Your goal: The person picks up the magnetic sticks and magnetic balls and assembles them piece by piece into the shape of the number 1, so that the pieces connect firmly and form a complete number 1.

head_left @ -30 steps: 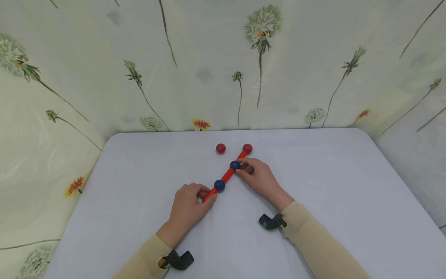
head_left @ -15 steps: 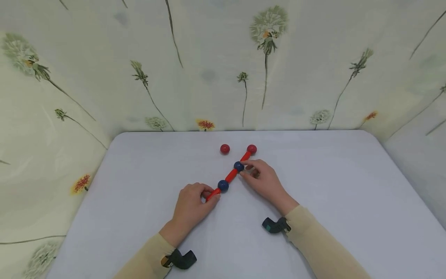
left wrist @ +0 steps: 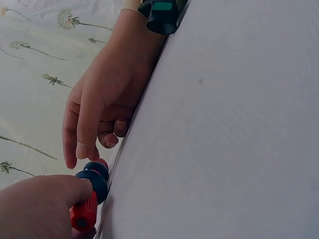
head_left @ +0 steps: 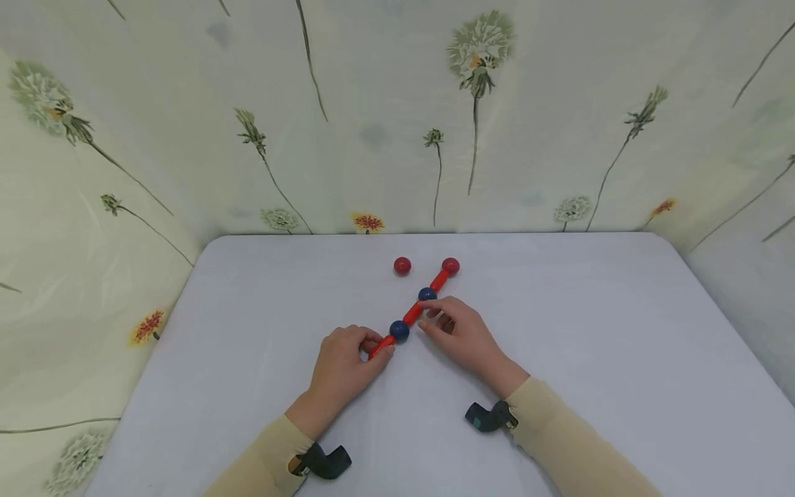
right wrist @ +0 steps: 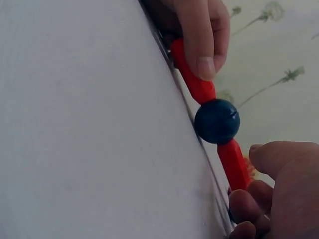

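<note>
A straight chain of red rods and balls lies slantwise on the white table. Between thumb and fingers, my left hand [head_left: 344, 364] pinches the near red rod [head_left: 381, 346]. From there the chain runs through a blue ball [head_left: 399, 331], a middle red rod [head_left: 413, 314], a second blue ball [head_left: 427, 295] and a far red rod [head_left: 439, 279] to a red ball [head_left: 450, 266]. My right hand [head_left: 462, 335] hovers by the middle rod, thumb and fingers apart around it. In the right wrist view, a gap shows between the right thumb [right wrist: 271, 154] and that rod.
A loose red ball [head_left: 402, 266] rests left of the chain's far end. Behind the white table [head_left: 279, 290] hangs a cloth [head_left: 373, 103] printed with dandelions. Each wrist carries a dark camera, like the one on the right wrist [head_left: 489, 417].
My right hand has let go of the farther blue ball and moved back toward me to the middle rod. My left hand keeps its hold. The head view has shifted slightly.
</note>
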Tool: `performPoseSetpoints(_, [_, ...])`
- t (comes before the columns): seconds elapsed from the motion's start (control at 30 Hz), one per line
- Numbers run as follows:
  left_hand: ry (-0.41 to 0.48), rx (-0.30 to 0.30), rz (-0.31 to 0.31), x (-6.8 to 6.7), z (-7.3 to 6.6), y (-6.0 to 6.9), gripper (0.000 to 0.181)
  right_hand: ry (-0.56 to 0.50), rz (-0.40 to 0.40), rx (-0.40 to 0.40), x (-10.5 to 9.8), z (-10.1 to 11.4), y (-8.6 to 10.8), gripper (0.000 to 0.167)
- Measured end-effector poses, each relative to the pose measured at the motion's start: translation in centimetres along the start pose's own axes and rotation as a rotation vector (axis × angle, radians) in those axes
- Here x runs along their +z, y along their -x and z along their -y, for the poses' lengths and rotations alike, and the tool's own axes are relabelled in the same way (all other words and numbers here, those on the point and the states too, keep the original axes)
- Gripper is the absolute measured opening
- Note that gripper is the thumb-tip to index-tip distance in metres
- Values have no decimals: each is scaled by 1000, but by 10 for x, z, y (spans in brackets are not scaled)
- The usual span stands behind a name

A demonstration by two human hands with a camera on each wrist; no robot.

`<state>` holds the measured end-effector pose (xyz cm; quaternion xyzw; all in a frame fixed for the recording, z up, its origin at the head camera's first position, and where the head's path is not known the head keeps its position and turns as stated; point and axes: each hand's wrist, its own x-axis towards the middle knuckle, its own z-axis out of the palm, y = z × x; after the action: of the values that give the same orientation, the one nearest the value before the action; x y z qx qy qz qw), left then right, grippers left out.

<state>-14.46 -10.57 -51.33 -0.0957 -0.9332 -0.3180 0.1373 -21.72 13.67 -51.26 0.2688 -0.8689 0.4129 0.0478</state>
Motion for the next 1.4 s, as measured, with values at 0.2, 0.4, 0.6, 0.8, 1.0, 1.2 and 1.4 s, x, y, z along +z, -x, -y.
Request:
performPoseSetpoints(0.2, [-3,20,-10,0,-1,0,28,-1,28,-35,6,9,2,32])
performPoseSetpoints(0.4, [-3,30,-12,0,0,0,28,21,59,-51,10,13,2,33])
performPoseSetpoints(0.6, [-6,33,-10,0,0,-1,29,45,72,-60,14,13,2,36])
performPoseSetpoints(0.8, [-6,50,-9,0,1,-1,30,66,75,-56,16,16,2,41])
performPoseSetpoints(1.0, [-1,67,-8,1,2,-1,29,74,79,-64,16,19,2,38])
performPoseSetpoints(1.2, [7,69,-6,2,2,-1,35,86,75,-50,16,19,3,37])
performPoseSetpoints(1.4, [94,-35,21,-4,2,-4,49,89,56,-39,17,17,3,36])
